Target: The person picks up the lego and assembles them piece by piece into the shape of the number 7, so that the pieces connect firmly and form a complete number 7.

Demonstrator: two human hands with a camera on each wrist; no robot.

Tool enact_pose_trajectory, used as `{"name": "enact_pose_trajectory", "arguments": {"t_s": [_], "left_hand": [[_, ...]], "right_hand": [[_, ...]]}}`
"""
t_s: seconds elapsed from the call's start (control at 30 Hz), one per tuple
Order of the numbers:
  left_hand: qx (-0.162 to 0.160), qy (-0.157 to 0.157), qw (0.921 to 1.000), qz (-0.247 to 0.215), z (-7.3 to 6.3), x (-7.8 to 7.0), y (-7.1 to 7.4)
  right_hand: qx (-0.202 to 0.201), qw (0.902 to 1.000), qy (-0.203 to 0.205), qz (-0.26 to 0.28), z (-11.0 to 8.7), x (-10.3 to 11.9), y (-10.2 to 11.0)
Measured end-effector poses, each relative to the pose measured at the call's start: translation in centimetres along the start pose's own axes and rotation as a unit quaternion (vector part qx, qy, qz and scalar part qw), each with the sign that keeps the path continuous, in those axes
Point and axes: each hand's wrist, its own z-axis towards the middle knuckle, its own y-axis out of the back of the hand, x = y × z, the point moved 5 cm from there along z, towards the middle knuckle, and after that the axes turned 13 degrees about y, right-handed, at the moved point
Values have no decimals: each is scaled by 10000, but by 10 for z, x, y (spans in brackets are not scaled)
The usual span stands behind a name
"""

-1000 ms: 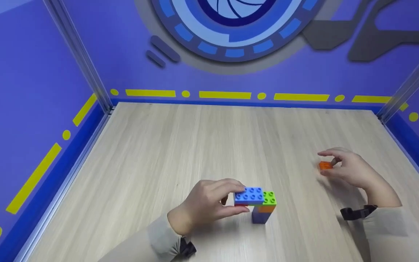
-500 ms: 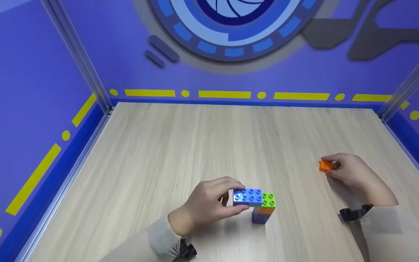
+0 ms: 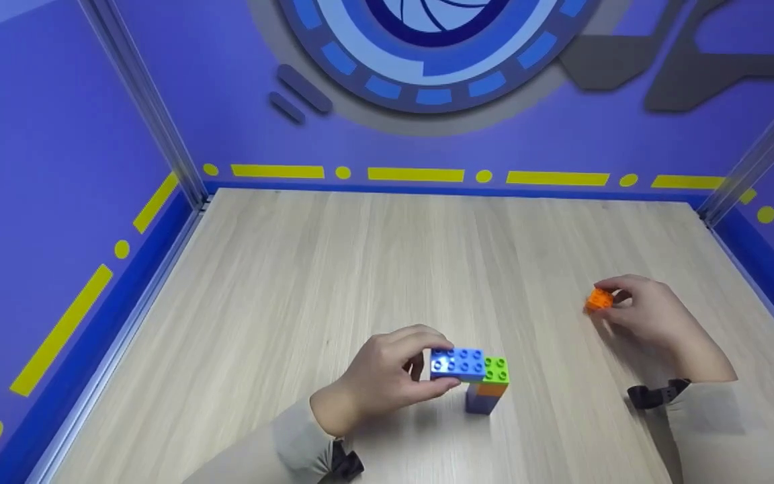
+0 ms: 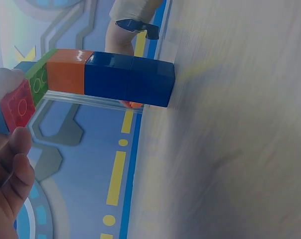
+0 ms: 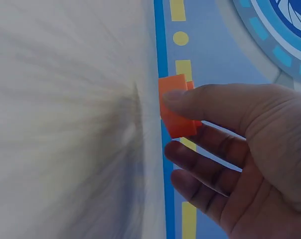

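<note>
In the head view my left hand (image 3: 387, 373) holds a long blue brick (image 3: 457, 363) at the top of a small brick tower, thumb on the near side and fingers on the far side. A lime green brick (image 3: 496, 370) shows beside it. Below are an orange brick (image 4: 66, 71) and two dark blue bricks (image 4: 130, 77), reaching down to the table. Under the blue brick's overhang a red brick (image 4: 20, 105) appears in the left wrist view, right at my fingertips. To the right, my right hand (image 3: 649, 312) pinches a small orange brick (image 5: 178, 107) between thumb and finger, its studs facing the palm.
The pale wooden table (image 3: 387, 262) is bounded by a blue patterned back wall (image 3: 360, 148) and side walls. Metal corner posts (image 3: 152, 114) stand at both back corners. Dark straps (image 3: 658, 395) sit at both wrists.
My right fingers have closed in on the small orange brick, which has turned and shifted slightly left and away. My left hand and the tower have stayed almost still.
</note>
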Motion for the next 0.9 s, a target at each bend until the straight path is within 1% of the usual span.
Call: {"name": "enact_pose_trajectory", "arguments": {"t_s": [0.1, 0.2, 0.37, 0.6, 0.73, 0.9], "left_hand": [[20, 25, 10000, -19, 0, 0, 0], [25, 57, 10000, 0, 0, 0, 0], [16, 126, 9999, 34, 0, -1, 0], [30, 136, 9999, 39, 1, -1, 0], [52, 210, 9998, 9, 1, 0, 0], [86, 329, 9994, -16, 1, 0, -1]], "right_hand": [[-107, 9993, 10, 370, -2, 5, 3], [-262, 9946, 93, 1000, -2, 15, 7], [-553, 9810, 395, 1817, -4, 38, 16], [-733, 9595, 887, 2570, -9, 75, 20], [-703, 9454, 1223, 2937, -11, 94, 16], [-390, 9332, 1580, 3205, -9, 114, 2]]}}
